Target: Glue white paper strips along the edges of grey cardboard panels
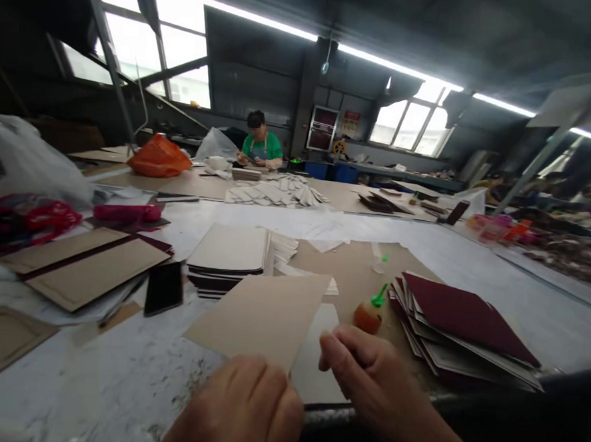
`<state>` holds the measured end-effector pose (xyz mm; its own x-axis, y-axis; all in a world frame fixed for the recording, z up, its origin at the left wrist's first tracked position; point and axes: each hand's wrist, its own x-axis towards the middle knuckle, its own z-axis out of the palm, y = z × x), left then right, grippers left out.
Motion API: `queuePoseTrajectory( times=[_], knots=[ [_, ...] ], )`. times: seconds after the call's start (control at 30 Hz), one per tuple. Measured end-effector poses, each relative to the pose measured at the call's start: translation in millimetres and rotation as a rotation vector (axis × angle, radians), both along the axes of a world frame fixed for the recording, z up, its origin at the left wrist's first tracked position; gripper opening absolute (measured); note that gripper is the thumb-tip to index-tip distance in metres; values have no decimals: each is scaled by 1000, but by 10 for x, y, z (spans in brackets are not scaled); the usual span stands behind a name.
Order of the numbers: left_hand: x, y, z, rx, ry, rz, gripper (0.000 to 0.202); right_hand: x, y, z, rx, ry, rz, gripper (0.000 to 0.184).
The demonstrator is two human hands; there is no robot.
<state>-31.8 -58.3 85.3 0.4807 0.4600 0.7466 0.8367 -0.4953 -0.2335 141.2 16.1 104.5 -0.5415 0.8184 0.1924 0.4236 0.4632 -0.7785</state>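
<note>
Left hand (247,405), fingers curled, is nearer the tan paperboard sheet (264,316) at 12 o'clock; right hand (369,369) curls likewise; grips indeterminable.

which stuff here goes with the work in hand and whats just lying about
Probably the job: tan sheet, white sheet, green-tipped bottle, pale board stack, maroon board stack

Probably just lying about: black phone, orange bag, clear bag

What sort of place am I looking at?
Likely a small workshop for handwork: it shows in the stack of maroon boards, the heap of pale pieces, and a co-worker in green farther back.
</note>
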Motion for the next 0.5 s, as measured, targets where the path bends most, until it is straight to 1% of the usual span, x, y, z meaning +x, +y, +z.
queuePoseTrajectory(
  times=[0.03,0.1,0.2,0.27,0.37,0.5],
  knots=[
    [42,30,43,9,82,-5,25,15,6,-36,-63,-2,25,42],
    [138,93,57,20,124,-46,28,19,-14,-82,-161,-24,50,42],
    [240,131,-28,29,99,-67,24,-19,-61,-118,-253,-45,37,39],
    [270,129,-88,26,99,-70,18,-44,-70,-143,-283,-33,5,36],
    [300,143,-137,-13,139,-59,9,-53,-51,-193,-298,-29,-39,35],
    [343,212,-153,-16,122,-51,9,-44,0,-244,-290,-44,-101,34]
  ],
)
